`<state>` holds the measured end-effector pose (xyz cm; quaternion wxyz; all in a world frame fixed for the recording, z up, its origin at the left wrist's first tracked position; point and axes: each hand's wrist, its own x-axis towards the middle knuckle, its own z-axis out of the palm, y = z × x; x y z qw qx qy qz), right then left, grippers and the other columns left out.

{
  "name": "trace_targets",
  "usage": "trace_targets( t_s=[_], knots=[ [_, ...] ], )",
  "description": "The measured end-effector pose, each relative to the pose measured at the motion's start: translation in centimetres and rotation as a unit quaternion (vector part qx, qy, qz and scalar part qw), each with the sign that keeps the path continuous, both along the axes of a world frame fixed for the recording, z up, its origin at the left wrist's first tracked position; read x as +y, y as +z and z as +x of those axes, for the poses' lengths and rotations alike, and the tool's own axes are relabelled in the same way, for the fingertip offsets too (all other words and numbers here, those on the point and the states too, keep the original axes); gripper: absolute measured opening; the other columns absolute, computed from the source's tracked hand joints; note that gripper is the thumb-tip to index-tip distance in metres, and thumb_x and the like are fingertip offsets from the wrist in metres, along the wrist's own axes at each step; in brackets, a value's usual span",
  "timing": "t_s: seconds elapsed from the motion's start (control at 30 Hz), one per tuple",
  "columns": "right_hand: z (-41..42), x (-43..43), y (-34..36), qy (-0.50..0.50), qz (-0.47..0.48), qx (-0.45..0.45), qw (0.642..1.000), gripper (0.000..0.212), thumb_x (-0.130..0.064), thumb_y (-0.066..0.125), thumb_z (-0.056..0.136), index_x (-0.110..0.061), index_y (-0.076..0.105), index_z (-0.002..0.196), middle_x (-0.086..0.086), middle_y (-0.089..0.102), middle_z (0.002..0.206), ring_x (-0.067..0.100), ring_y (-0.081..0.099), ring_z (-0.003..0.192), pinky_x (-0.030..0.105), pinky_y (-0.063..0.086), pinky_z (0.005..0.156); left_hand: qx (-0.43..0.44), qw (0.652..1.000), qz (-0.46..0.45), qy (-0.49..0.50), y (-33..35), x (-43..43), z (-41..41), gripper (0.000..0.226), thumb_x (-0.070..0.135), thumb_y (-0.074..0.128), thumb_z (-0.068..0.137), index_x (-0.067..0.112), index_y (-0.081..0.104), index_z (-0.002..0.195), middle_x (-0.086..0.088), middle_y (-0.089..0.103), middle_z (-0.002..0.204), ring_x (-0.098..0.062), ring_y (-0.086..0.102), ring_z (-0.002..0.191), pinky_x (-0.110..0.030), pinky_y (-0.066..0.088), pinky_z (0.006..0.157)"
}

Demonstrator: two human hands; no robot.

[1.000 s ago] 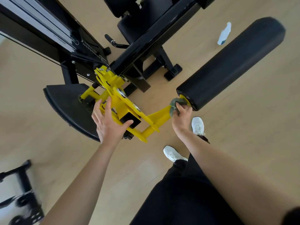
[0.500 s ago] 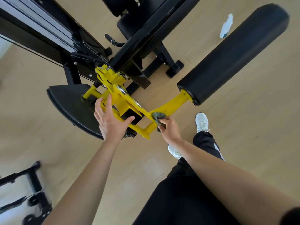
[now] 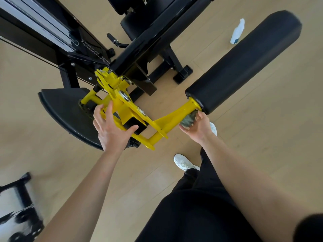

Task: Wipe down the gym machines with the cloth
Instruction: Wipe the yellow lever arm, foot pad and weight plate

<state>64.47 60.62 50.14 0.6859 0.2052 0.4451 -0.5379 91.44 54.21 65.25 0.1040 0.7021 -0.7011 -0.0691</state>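
Observation:
A gym machine with a yellow lever arm [image 3: 172, 117] and a long black roller pad [image 3: 244, 62] fills the middle of the head view. My right hand [image 3: 199, 127] grips a crumpled grey-green cloth [image 3: 188, 119] against the underside of the yellow arm, right beside the roller pad's near end. My left hand [image 3: 111, 130] rests on the yellow bracket near the pivot, fingers spread over it and thumb against a black block [image 3: 134, 125].
A white spray bottle [image 3: 237, 32] lies on the wooden floor beyond the roller pad. The black footplate [image 3: 66, 112] sits left of the pivot, the black seat and frame [image 3: 150, 27] behind. Another black machine [image 3: 19, 210] is at the lower left. My white shoe [image 3: 183, 162] stands below the arm.
My right hand slid the cloth along the yellow arm from the roller end toward the pivot, then back out to the roller end. My left hand stayed on the bracket.

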Motion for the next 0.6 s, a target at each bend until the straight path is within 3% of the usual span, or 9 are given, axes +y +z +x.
trace_targets(
  t_s=[0.13, 0.2, 0.27, 0.37, 0.4, 0.5, 0.6],
  knots=[
    [0.1, 0.0, -0.4, 0.047, -0.031, -0.017, 0.998, 0.05, -0.057, 0.045, 0.096, -0.029, 0.059, 0.135, 0.009, 0.069, 0.129, 0.036, 0.059, 0.125, 0.065, 0.041, 0.104, 0.009, 1.0, -0.003, -0.006, 0.0, 0.0, 0.1, 0.116, 0.057, 0.094, 0.056, 0.035, 0.033, 0.152, -0.004, 0.028, 0.15, -0.027, 0.036, 0.13, -0.048, 0.056, 0.07],
    [1.0, 0.6, -0.6, 0.08, -0.037, -0.034, 0.996, 0.056, -0.062, 0.045, 0.093, -0.027, 0.061, 0.134, 0.01, 0.068, 0.131, 0.036, 0.061, 0.125, 0.064, 0.045, 0.1, 0.015, 1.0, -0.006, -0.009, 0.0, 0.0, 0.2, 0.116, 0.058, 0.094, 0.056, 0.035, 0.033, 0.152, -0.004, 0.029, 0.15, -0.026, 0.037, 0.13, -0.049, 0.057, 0.07],
    [2.3, 1.4, -0.4, 0.106, -0.037, -0.056, 0.992, 0.054, -0.063, 0.046, 0.091, -0.023, 0.069, 0.119, 0.013, 0.07, 0.124, 0.035, 0.067, 0.117, 0.062, 0.051, 0.094, 0.018, 1.0, -0.007, -0.009, -0.1, 0.0, 0.3, 0.116, 0.059, 0.093, 0.056, 0.035, 0.033, 0.152, -0.004, 0.029, 0.149, -0.026, 0.037, 0.13, -0.049, 0.058, 0.069],
    [4.3, 2.3, -0.1, 0.154, -0.041, -0.057, 0.986, 0.05, -0.063, 0.044, 0.091, -0.02, 0.069, 0.087, 0.011, 0.068, 0.097, 0.028, 0.067, 0.104, 0.06, 0.05, 0.097, 0.018, 1.0, -0.004, -0.007, -0.1, 0.0, 0.3, 0.117, 0.06, 0.093, 0.056, 0.036, 0.032, 0.153, -0.003, 0.029, 0.15, -0.025, 0.038, 0.131, -0.049, 0.06, 0.071],
    [4.7, 2.5, 0.0, 0.161, -0.034, -0.053, 0.985, 0.049, -0.062, 0.043, 0.094, -0.021, 0.07, 0.087, 0.012, 0.066, 0.095, 0.029, 0.066, 0.105, 0.059, 0.05, 0.098, 0.017, 1.0, -0.002, -0.006, -0.1, -0.1, 0.3, 0.117, 0.061, 0.093, 0.056, 0.037, 0.032, 0.153, -0.003, 0.028, 0.15, -0.025, 0.038, 0.132, -0.049, 0.06, 0.072],
    [4.2, 2.8, -0.3, 0.147, 0.02, -0.049, 0.988, 0.044, -0.049, 0.051, 0.101, -0.015, 0.066, 0.124, 0.017, 0.068, 0.125, 0.032, 0.068, 0.112, 0.049, 0.057, 0.091, 0.014, 1.0, 0.001, -0.004, -0.1, -0.1, 0.3, 0.117, 0.061, 0.092, 0.057, 0.037, 0.031, 0.153, -0.003, 0.027, 0.151, -0.026, 0.04, 0.132, -0.048, 0.06, 0.074],
    [3.1, 3.6, -0.5, 0.145, 0.043, -0.036, 0.988, 0.042, -0.036, 0.056, 0.102, -0.008, 0.059, 0.134, 0.021, 0.064, 0.132, 0.031, 0.071, 0.105, 0.041, 0.061, 0.08, 0.018, 1.0, -0.001, -0.004, 0.0, 0.0, 0.2, 0.117, 0.059, 0.093, 0.057, 0.037, 0.031, 0.153, -0.003, 0.028, 0.151, -0.027, 0.04, 0.131, -0.049, 0.06, 0.073]
  ],
)
